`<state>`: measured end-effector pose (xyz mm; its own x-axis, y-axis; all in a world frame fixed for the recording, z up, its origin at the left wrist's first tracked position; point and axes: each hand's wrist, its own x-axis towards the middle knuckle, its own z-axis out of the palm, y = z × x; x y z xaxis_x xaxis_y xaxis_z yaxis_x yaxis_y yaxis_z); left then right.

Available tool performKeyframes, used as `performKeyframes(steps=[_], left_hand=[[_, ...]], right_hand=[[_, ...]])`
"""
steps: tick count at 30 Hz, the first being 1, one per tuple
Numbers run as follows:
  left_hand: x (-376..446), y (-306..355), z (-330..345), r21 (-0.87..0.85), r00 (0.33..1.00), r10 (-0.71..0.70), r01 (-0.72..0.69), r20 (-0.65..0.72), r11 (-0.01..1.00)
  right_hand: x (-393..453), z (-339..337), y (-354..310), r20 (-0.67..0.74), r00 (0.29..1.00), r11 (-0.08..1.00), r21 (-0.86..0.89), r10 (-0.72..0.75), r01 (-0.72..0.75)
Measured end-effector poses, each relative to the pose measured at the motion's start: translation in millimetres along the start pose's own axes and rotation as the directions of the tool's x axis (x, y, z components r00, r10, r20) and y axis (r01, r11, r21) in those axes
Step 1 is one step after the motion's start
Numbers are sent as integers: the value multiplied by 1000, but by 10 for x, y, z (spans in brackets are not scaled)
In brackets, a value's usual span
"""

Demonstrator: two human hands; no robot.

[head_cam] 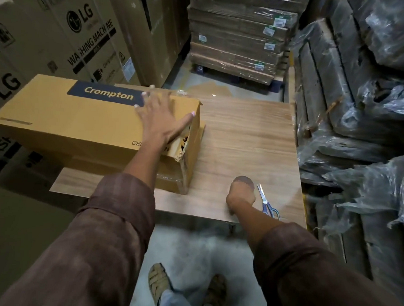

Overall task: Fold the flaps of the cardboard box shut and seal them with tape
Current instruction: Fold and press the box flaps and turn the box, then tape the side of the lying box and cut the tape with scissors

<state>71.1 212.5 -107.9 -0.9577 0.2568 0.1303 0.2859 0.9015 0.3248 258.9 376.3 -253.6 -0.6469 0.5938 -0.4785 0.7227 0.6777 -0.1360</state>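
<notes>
On the worktop (244, 136) at left lies the cardboard box (81, 123), its torn end flaps folded in but apparently untaped. Left hand (160, 118) presses flat, fingers spread, on top; right hand (241, 194) grips the tape roll (243, 179) beside scissors (266, 203). Sealing remains.

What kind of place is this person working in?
Most likely a warehouse or appliance stockroom. Tall washing machine cartons stand stacked at the left, a wrapped pallet of flat cardboard sits behind, and plastic-covered goods crowd the right beside the wooden table.
</notes>
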Motion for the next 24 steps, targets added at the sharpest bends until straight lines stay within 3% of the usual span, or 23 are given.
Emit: performKeyframes(steps=[3, 6, 9, 12, 15, 17, 20, 24], left_hand=[[10, -31, 23, -43, 989, 133, -131, 68, 991], [-6, -21, 0, -71, 993, 104, -101, 52, 992], [-60, 19, -48, -88, 994, 107, -105, 16, 991], [-116, 39, -110, -165, 998, 69, -68, 0, 984], [-130, 1, -164, -259, 999, 38, -27, 35, 966], [-113, -42, -215, -334, 996, 16, 14, 88, 943], [-68, -44, -377, -473, 978, -31, 128, 208, 872], [-95, -4, -801, -691, 910, 44, 280, 411, 666]], right_hand=[[-16, -82, -83, -71, 996, 996, -80, -50, 45], [-24, -297, -218, -79, 996, 999, 30, -42, 45], [14, -641, -348, -94, 996, 968, 249, -4, 27], [-16, -1018, -462, -201, 979, 819, 568, 44, 79], [-171, -1361, -621, -378, 922, 579, 771, 81, 265], [-330, -1564, -758, -440, 897, 432, 815, 28, 386], [-487, -1751, -957, -464, 884, 308, 835, -51, 456], [-669, -1795, -1280, -479, 875, 202, 853, -64, 482]])
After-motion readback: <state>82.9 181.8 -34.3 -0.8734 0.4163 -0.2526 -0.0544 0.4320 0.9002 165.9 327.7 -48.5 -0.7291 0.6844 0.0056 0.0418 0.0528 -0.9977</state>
